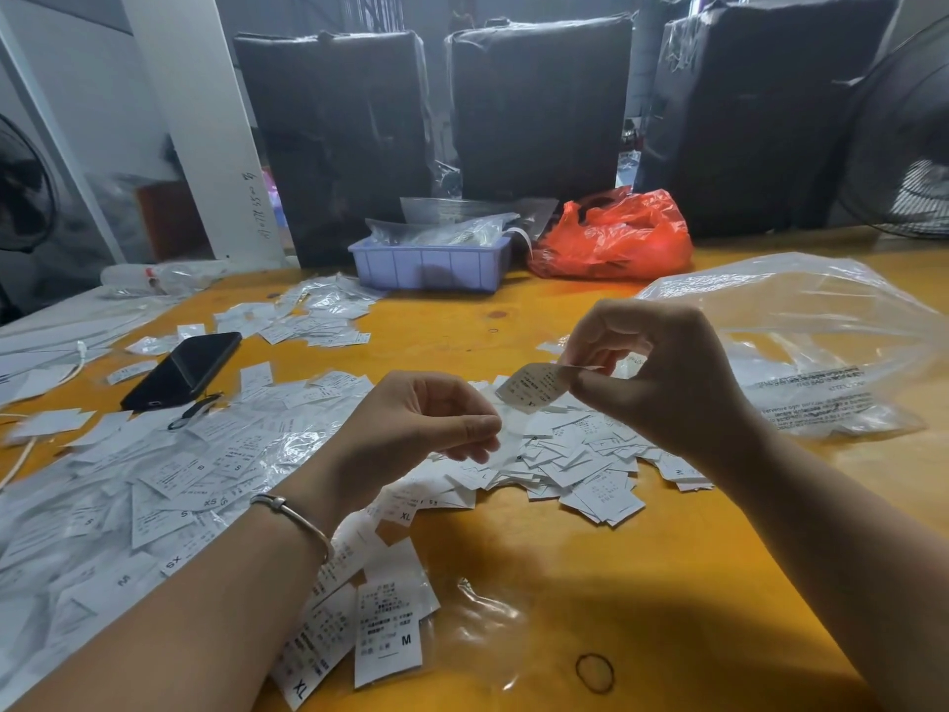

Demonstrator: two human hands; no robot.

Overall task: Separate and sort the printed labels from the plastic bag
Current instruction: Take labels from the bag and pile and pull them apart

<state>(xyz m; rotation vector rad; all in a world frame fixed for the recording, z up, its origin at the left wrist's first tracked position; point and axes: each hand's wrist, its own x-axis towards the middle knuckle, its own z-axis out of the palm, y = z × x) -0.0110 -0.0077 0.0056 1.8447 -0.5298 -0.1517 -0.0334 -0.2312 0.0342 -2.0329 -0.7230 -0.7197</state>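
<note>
Over the middle of the yellow desk [539, 321], the person's 2 hands are raised above a loose heap of printed labels [580, 470]. The right hand [662, 372] has its grip pinched on 1 curled label [534, 386], thumb and fingertips pressed together on its right edge, so the slip hangs out to the left, clear of the heap. The left hand [416, 423], with a thin bracelet [292, 516] on the wrist, has its fingers curled inward; something thin and clear seems to lie at the fingertips, but I cannot tell whether the grip is really closed on it. More labels are spread across the left side of the desk, mixed with small clear sleeves, some showing S, XS, M and XL. A large clear plastic bag [821, 341] lies just right of the right hand. Further back sit a lilac bin [426, 267] and a red bag [611, 238]. A dark phone [182, 370] rests on the left, and a rubber band [595, 673] lies near the front edge.
</note>
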